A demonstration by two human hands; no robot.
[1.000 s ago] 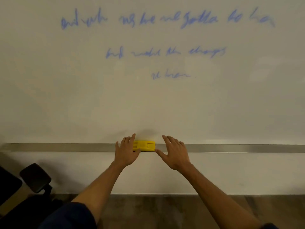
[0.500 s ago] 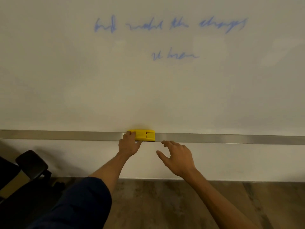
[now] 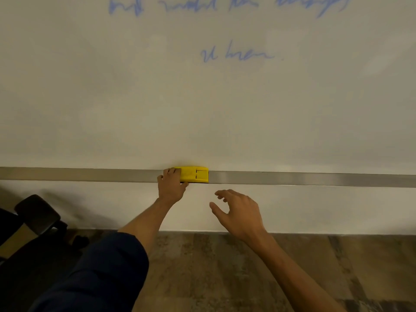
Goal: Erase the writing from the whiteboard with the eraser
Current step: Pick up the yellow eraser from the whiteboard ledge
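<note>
A yellow eraser (image 3: 197, 174) lies on the metal tray (image 3: 292, 179) along the bottom of the whiteboard (image 3: 202, 109). My left hand (image 3: 171, 185) grips the eraser's left end, fingers curled over its top and thumb under it. My right hand (image 3: 238, 211) hovers below and to the right of the eraser, fingers apart, holding nothing. Blue handwriting (image 3: 236, 55) sits high on the board, with another line (image 3: 225, 6) at the top edge of the view.
A black office chair (image 3: 33, 215) stands at the lower left by the wall. Wood-pattern floor (image 3: 225, 266) runs below the white wall strip under the tray.
My left hand has closed around the eraser's left end. My right hand has dropped away from the tray. The view has tilted down, so the top line of writing is out of sight.
</note>
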